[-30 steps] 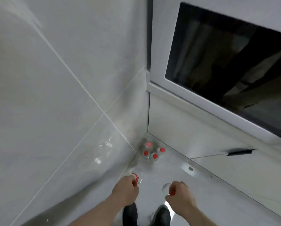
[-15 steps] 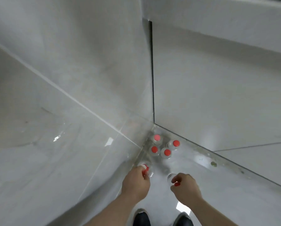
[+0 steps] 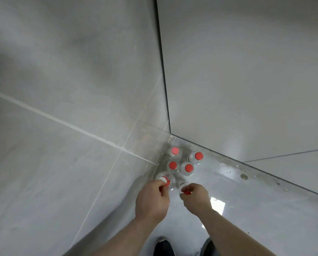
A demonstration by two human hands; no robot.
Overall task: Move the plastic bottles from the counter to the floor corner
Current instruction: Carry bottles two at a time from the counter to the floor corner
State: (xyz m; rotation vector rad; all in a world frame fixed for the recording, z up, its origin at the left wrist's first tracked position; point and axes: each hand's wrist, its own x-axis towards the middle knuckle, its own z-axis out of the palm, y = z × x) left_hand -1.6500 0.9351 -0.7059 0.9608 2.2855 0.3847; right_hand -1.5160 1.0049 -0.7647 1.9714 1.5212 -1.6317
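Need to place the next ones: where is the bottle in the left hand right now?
In the head view, the left-hand bottle is low by the tiled wall, just in front of the four red-capped bottles in the corner.

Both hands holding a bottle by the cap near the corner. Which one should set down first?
Probably left. The left hand holds its bottle beside the tiled wall, directly behind the four standing bottles. The right hand and its bottle sit further out.
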